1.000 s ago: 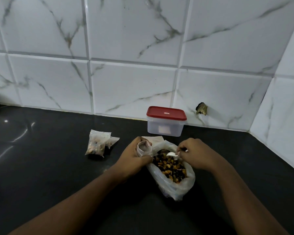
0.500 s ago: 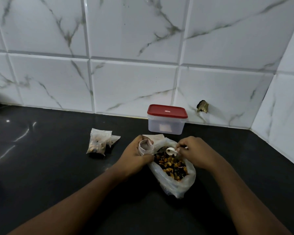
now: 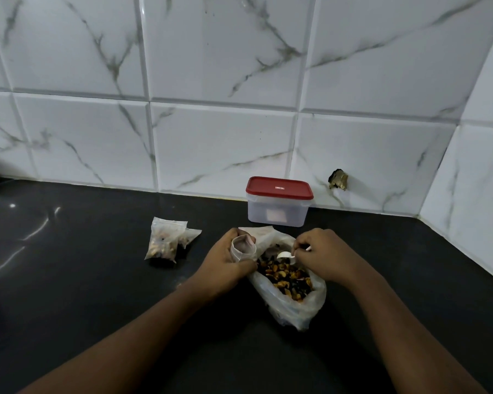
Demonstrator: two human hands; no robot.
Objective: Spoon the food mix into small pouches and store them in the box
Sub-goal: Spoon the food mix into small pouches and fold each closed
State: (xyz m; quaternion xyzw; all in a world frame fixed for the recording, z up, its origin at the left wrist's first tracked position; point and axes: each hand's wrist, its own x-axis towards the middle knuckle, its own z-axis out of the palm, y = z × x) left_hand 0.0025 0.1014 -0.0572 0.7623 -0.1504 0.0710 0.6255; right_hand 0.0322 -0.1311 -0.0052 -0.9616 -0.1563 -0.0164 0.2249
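Food mix (image 3: pixel 286 275) of brown, orange and dark pieces fills a crumpled clear plastic bag (image 3: pixel 293 308) lying open on the glossy black tabletop (image 3: pixel 83 280), between the two hands. The right hand (image 3: pixel 325 255) has its fingers pinching the handle of a small white plastic spoon (image 3: pixel 285 255). The spoon's long axis runs left to right, with the bowl pointing left just above the mix; whether it carries anything cannot be told. Just left of the bowl, the left hand (image 3: pixel 225 261) curls its fingers round a small clear plastic pouch (image 3: pixel 243 247), holding its mouth open. The coming move is probably a short carry leftward into that mouth. Two filled small pouches (image 3: pixel 164 241) lie together farther left. The clear plastic box (image 3: pixel 258 211) stands behind the hands against the white marbled tile wall (image 3: pixel 225 155), its red lid (image 3: pixel 279 188) on.
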